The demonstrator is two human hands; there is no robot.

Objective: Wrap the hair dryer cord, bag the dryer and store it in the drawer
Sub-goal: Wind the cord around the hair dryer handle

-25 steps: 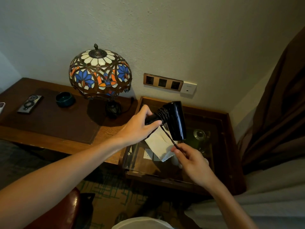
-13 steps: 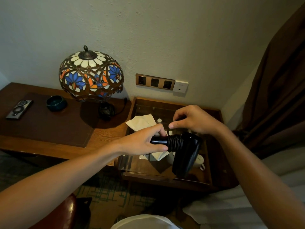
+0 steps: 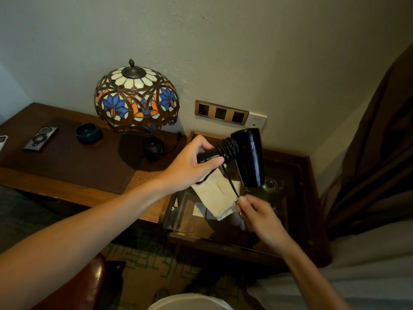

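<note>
1. One black dryer (image 3: pixel 248 156) is held up in the air, over the open drawer (image 3: pixel 297 198).
2. The left hand (image 3: pixel 193 165) holds the end of the dryer's handle, with fingers (image 3: pixel 207 163) and thumb curled round it.
3. One dark cord (image 3: pixel 230 151) is wound many times round the handle. One loose piece runs down toward 5 o'clock.
4. The right hand (image 3: pixel 259 217) pinches that loose piece between thumb and fingers.
5. One pale cloth bag (image 3: pixel 218 198) lies under the dryer, on the drawer's glass top.
6. One bench (image 3: pixel 67 175) sits at 9 o'clock. On it stand one lamp (image 3: pixel 136 99), one green bowl (image 3: pixel 89 133) and one flat dark gadget (image 3: pixel 41 138).
7. On the wall at 12 o'clock is one plate with three sockets (image 3: pixel 221 112).
</note>
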